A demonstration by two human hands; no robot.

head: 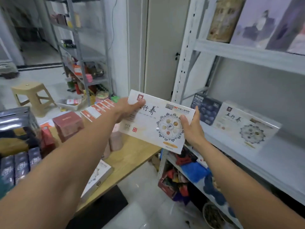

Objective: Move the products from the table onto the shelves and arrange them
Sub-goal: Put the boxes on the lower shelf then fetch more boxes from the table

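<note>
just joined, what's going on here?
A person holds a white box in both hands, left hand at its top-left corner, right hand on its right edge, between the table and the shelf. A matching white box and a dark blue box stand on that shelf. A red box and others sit on the table.

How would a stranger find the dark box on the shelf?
Look at the white metal shelving on the right. On its middle shelf stand two boxes. The dark blue box is the left one; its neighbour is a white box.
</note>
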